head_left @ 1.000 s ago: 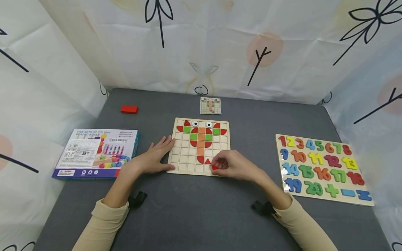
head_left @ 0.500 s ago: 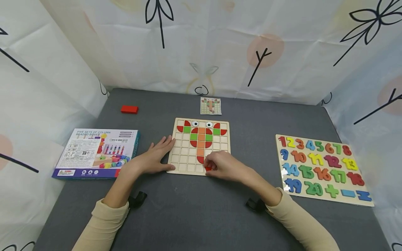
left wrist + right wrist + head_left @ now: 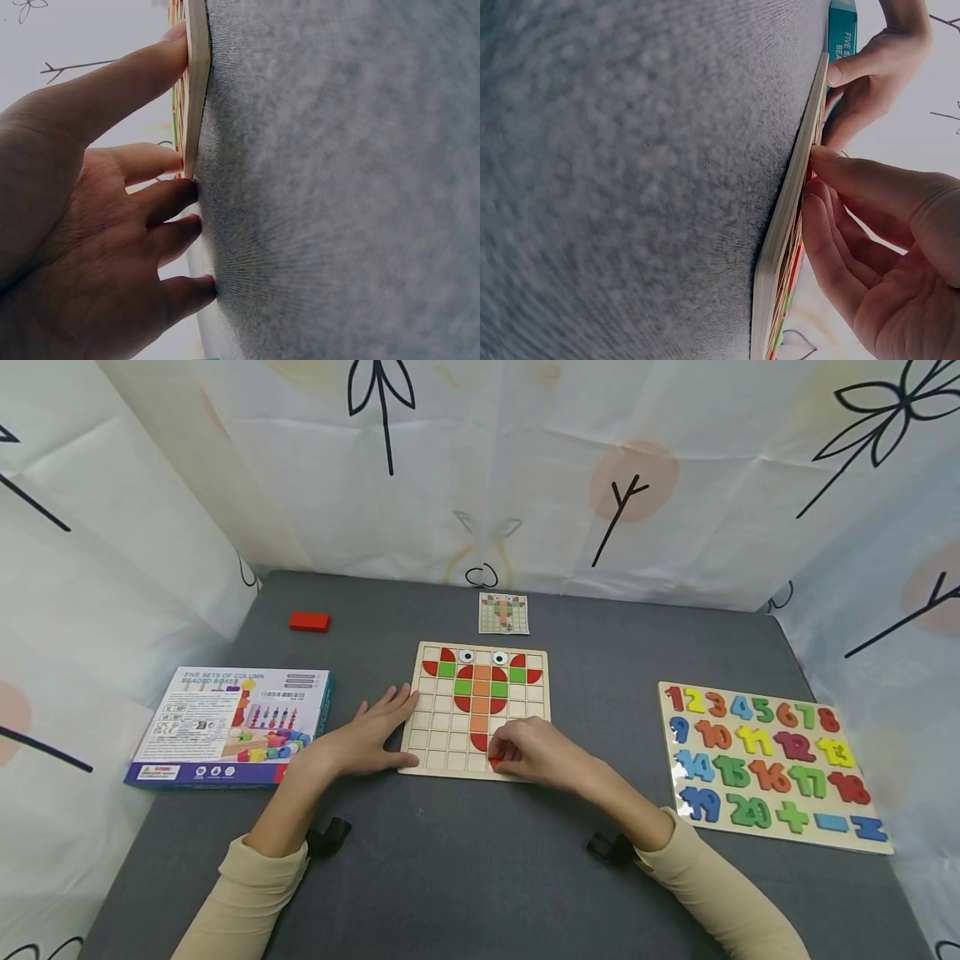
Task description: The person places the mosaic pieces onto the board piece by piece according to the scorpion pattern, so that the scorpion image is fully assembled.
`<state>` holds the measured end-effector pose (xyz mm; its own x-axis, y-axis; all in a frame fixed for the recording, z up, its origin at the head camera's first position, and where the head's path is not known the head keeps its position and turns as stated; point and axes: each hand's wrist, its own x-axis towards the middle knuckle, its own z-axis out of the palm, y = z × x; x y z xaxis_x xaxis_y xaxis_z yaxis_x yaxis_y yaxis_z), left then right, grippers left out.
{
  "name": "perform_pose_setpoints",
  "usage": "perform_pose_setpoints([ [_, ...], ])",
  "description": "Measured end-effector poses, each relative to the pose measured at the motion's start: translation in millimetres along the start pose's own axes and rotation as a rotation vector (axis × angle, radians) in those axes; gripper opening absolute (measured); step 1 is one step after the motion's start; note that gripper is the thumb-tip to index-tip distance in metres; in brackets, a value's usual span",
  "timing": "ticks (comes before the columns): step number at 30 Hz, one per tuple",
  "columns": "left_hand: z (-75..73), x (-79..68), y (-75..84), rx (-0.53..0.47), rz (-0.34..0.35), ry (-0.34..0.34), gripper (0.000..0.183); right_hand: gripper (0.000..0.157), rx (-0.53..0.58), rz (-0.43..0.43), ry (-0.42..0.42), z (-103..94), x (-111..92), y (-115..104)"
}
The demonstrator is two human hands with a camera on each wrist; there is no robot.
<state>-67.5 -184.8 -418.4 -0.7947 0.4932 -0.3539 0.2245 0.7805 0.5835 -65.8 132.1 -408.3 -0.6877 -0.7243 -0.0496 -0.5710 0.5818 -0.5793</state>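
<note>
A wooden grid board [image 3: 438, 739] lies on the grey table, with red, green and orange tiles and two eye pieces set in a figure. My left hand [image 3: 371, 735] spreads its fingers at the board's left edge, its thumb touching the near-left corner. Over the bottom row, my right hand [image 3: 543, 752] pinches a small red tile [image 3: 494, 762] between thumb and fingers. Most of that tile is hidden; in the right wrist view only a bit of red shows at the fingertips. Curled fingers also cover nearby squares.
A small pattern card [image 3: 503, 613] lies behind the board. At the back left is a red block [image 3: 310, 622]. A boxed bead toy [image 3: 225, 727] lies left of the left hand, and a number puzzle board [image 3: 780, 768] on the right.
My right hand has shifted slightly left along the bottom row with the red tile. A red triangle seen earlier beside it is now covered by the fingers. The left hand stays put.
</note>
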Motion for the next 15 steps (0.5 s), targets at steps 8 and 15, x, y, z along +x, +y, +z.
perform_pose_setpoints([
  [8,-1.5,0.0,1.6,0.000,0.015,-0.001,0.104,0.009,0.007,0.004,0.012,-0.6,0.0,1.7],
  [15,-1.2,0.6,1.0,0.006,0.011,-0.001,0.104,0.009,0.012,0.010,0.003,-3.5,0.2,4.1],
])
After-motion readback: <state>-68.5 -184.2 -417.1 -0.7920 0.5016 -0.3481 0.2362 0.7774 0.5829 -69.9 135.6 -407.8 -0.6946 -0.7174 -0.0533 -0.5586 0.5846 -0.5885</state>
